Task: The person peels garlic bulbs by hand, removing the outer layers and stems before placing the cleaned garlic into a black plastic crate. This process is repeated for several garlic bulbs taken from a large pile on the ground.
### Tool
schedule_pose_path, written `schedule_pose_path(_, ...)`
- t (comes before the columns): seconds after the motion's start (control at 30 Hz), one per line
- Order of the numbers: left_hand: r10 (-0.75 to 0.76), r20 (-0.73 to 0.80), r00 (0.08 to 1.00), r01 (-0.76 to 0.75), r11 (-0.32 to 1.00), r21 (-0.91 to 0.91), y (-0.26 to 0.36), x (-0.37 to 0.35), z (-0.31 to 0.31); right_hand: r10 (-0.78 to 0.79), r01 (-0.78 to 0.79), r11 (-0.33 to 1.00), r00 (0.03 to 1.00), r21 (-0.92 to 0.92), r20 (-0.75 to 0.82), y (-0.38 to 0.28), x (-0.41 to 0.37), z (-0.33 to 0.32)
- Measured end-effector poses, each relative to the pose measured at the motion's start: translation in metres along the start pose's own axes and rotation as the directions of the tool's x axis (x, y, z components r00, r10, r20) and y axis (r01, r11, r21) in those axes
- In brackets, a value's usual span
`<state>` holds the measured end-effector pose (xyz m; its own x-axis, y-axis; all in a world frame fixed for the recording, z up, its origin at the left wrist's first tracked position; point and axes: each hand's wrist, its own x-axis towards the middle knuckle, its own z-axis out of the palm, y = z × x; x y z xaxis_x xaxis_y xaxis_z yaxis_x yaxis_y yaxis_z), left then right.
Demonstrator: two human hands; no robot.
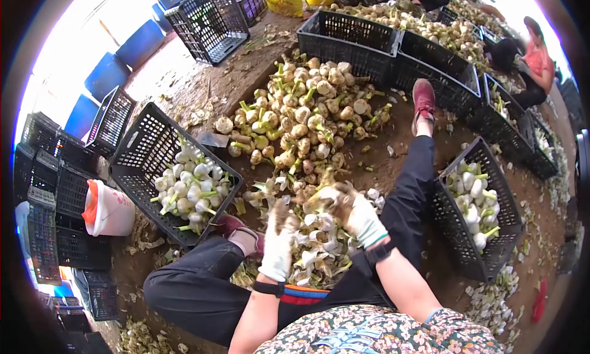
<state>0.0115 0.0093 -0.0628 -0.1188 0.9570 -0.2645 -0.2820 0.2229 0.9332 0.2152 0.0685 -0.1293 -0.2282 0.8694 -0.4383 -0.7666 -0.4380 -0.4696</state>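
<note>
My left hand (279,240), in a soiled white glove, is raised over a heap of pale garlic skins (313,249) between my legs. Its fingers are smeared by motion. To its right, my right hand (356,214), gloved the same way, curls its blurred fingers at a pale, husk-like piece that I cannot make out. Just beyond both hands spreads a large pile of unpeeled garlic bulbs (307,117), brownish with cut green stems. Cleaned white garlic bulbs (190,182) lie in a tilted black crate (141,136) at left. More white bulbs (473,197) fill part of the right crate (485,265).
Black crates (347,31) line the far side of the pile. A white bucket (114,212) with an orange rim stands at left, beside stacked crates (74,194). My right leg (409,182) stretches forward. Another person (534,62) sits at upper right. Skins litter the dirt floor.
</note>
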Motion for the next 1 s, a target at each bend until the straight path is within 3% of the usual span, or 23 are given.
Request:
schedule_pose_path(0.03, -0.133, 0.102, 0.986, 0.144, 0.984, -0.103, 0.019, -0.012, 0.017, 0.087, -0.089, 0.996, 0.993, 0.019, 0.083, -0.001, -0.024, 0.031)
schedule_pose_path(0.1, -0.026, 0.174, 0.984, 0.054, 0.985, -0.161, 0.008, -0.016, 0.023, 0.094, -0.109, 0.991, 0.978, 0.071, 0.186, 0.023, -0.045, 0.061)
schedule_pose_path(0.17, -0.012, 0.096, 0.995, 0.043, 0.942, -0.333, 0.032, -0.026, 0.031, 0.058, -0.003, 0.938, 0.987, -0.346, 0.149, 0.008, -0.064, 0.085)
schedule_pose_path(0.23, 0.161, 0.100, 0.982, -0.155, 0.985, -0.071, 0.018, -0.021, 0.012, 0.089, -0.040, 0.950, 0.985, -0.309, 0.145, 0.001, -0.074, 0.100)
schedule_pose_path(0.3, 0.282, 0.129, 0.951, -0.282, 0.959, -0.013, 0.012, -0.024, 0.006, 0.003, 0.104, 0.906, 0.968, -0.411, 0.252, 0.006, -0.071, 0.102)
schedule_pose_path(0.33, 0.295, 0.155, 0.943, -0.303, 0.953, 0.028, 0.017, -0.028, 0.008, -0.127, 0.281, 0.780, 0.946, -0.559, 0.297, 0.011, -0.068, 0.103)
schedule_pose_path(0.37, 0.307, 0.179, 0.935, -0.324, 0.943, 0.071, 0.023, -0.033, 0.009, -0.119, 0.225, 0.806, 0.968, -0.547, 0.223, 0.013, -0.072, 0.110)
schedule_pose_path(0.43, 0.330, 0.155, 0.931, -0.339, 0.940, 0.037, 0.017, -0.032, 0.008, -0.201, 0.272, 0.853, 0.959, -0.445, 0.201, 0.034, -0.055, 0.097)
schedule_pose_path(0.57, 0.379, 0.129, 0.916, -0.384, 0.923, 0.010, 0.018, -0.038, 0.005, -0.203, 0.307, 0.807, 0.946, -0.504, 0.252, 0.020, -0.084, 0.114)
schedule_pose_path(0.6, 0.424, 0.120, 0.898, -0.434, 0.897, 0.079, 0.022, -0.040, 0.007, -0.124, 0.245, 0.858, 0.952, -0.452, 0.280, 0.014, -0.089, 0.117)
schedule_pose_path(0.7, 0.329, 0.105, 0.938, -0.322, 0.943, -0.079, 0.032, -0.045, 0.009, -0.032, 0.171, 0.902, 0.942, -0.397, 0.334, -0.002, -0.110, 0.134)
schedule_pose_path(0.83, 0.334, 0.105, 0.937, -0.326, 0.942, -0.082, 0.037, -0.052, 0.015, 0.093, 0.012, 0.932, 0.958, -0.361, 0.272, -0.012, -0.117, 0.129)
schedule_pose_path(0.9, 0.313, 0.097, 0.945, -0.303, 0.947, -0.104, 0.037, -0.055, 0.015, 0.020, 0.167, 0.855, 0.936, -0.491, 0.352, -0.016, -0.117, 0.125)
schedule_pose_path(0.97, 0.254, 0.185, 0.949, -0.193, 0.936, -0.293, 0.047, -0.062, 0.012, -0.001, 0.232, 0.854, 0.895, -0.465, 0.446, -0.016, -0.104, 0.106)
schedule_pose_path(1.0, 0.255, 0.213, 0.943, -0.178, 0.930, -0.322, 0.052, -0.064, 0.012, -0.068, 0.392, 0.735, 0.855, -0.554, 0.514, -0.017, -0.100, 0.101)
